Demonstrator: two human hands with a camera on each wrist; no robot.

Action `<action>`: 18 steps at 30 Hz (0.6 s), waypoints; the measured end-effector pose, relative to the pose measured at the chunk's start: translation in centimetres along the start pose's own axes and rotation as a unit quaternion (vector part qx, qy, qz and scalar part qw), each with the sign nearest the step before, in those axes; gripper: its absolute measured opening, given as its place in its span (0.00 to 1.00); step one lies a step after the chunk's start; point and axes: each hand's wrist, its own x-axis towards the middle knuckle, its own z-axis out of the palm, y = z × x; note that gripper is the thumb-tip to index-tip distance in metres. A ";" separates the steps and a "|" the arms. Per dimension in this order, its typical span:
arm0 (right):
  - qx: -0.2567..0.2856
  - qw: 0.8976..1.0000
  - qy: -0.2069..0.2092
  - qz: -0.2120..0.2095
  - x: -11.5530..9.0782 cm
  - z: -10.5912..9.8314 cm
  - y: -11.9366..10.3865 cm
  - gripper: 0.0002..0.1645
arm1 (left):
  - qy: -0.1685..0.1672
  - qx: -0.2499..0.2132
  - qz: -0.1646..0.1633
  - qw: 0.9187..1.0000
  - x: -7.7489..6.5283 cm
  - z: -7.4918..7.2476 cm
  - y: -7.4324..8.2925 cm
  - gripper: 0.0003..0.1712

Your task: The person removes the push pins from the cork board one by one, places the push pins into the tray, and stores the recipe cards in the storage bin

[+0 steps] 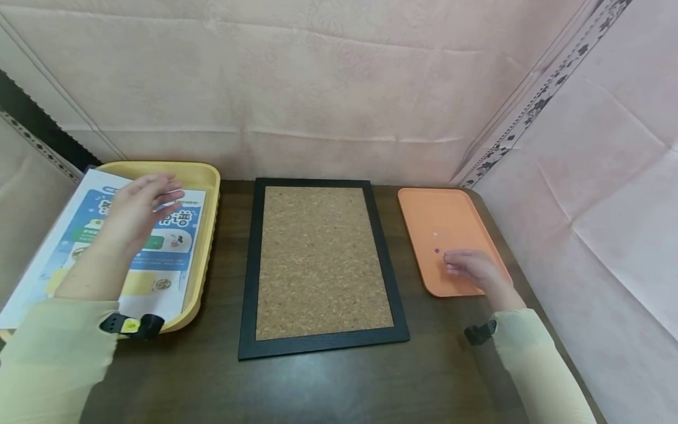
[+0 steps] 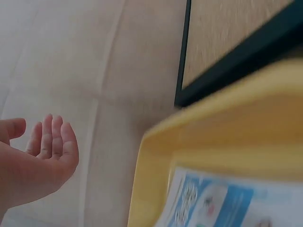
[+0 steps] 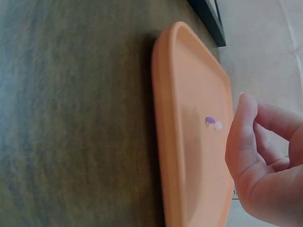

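My left hand [image 1: 139, 206] is raised over the printed sheets [image 1: 172, 294] in the yellow basket [image 1: 210, 235], its fingers relaxed and nothing between them. In the left wrist view the palm and loosely bent fingers show beside the basket wall. The top sheet is blue and white with large lettering and food pictures, and its left side reaches past the basket rim. Over the front part of the orange tray [image 1: 439, 206], my right hand [image 1: 474, 268] hangs loosely curled, thumb near the fingers, with nothing visible in it. A purple thumbtack [image 3: 210, 120] and a pale thumbtack [image 3: 218, 126] lie on the tray.
Between basket and tray, a cork board [image 1: 323, 265] with a black frame lies on the dark wooden table [image 1: 318, 388]. Pale patterned cloth [image 1: 339, 88] hangs behind the table and along its sides.
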 end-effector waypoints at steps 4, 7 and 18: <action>-0.041 0.999 0.011 0.016 0.4 0.2 0.5 0.24 | -0.037 -0.023 0.020 0.999 -0.3 2.1 -0.3 0.15; -0.054 0.998 0.012 0.020 0.7 0.3 0.9 0.25 | -0.057 -0.027 0.029 0.998 -0.4 3.7 -0.6 0.11; -0.072 0.997 0.026 0.032 1.4 0.9 1.6 0.22 | -0.097 0.017 -0.011 0.995 -0.6 7.7 -1.5 0.09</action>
